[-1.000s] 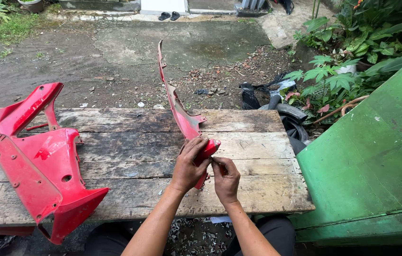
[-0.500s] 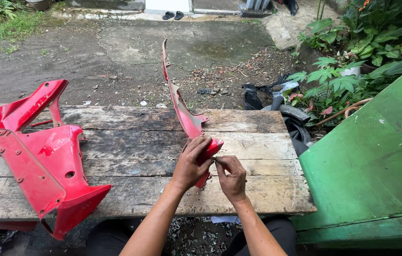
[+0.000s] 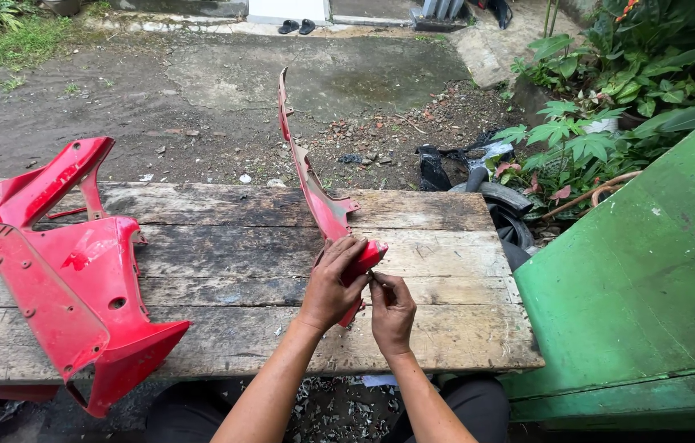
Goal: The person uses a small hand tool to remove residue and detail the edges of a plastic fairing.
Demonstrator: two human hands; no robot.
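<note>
Outdoors, on a weathered plank table (image 3: 224, 324) set over muddy ground, green panel (image 3: 651, 287) at right. Long, narrow red fairing strip (image 3: 314, 193) standing on edge, lower end at the table's near middle. Left hand (image 3: 332, 283) wrapped shut around that lower end; right hand (image 3: 392, 312) pinched closed on a small dark tool, too small to identify, tip touching the strip. Apparently working at a fastener; steady bracing needed. Larger red fairing panel (image 3: 68, 275) lying untouched at left.
</note>
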